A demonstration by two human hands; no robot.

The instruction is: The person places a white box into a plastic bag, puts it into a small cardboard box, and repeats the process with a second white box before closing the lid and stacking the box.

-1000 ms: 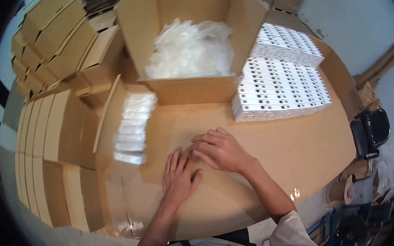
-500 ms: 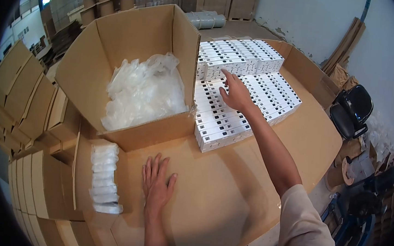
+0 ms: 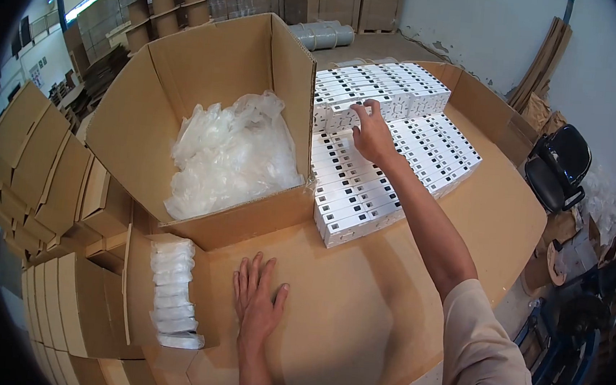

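My left hand [image 3: 258, 309] lies flat on the brown cardboard-covered table [image 3: 328, 303], fingers spread, holding nothing. My right hand [image 3: 374, 136] reaches over stacked white rectangular units [image 3: 386, 214] with small dark square openings. Its bent fingertips are at the front end of the upper layer, with the thumb apart below them; whether they touch a unit is hard to make out. Left of the stack stands an open cardboard box [image 3: 233, 219] with a heap of clear plastic bags [image 3: 235, 158]. Plastic-wrapped pieces [image 3: 173, 290] line up in a smaller open carton beside my left hand.
Several cardboard cartons [image 3: 49, 172] are piled at the left. A black chair [image 3: 557, 169] stands beyond the table's right edge, near the white wall. Low cardboard flaps [image 3: 487, 116] border the table's far right side. Wrapped rolls [image 3: 322, 36] lie on the floor behind.
My right hand's fingers have gone from a pointing index to a more bent, spread shape at the upper layer's end. The view has shifted slightly; my left hand stays flat on the table.
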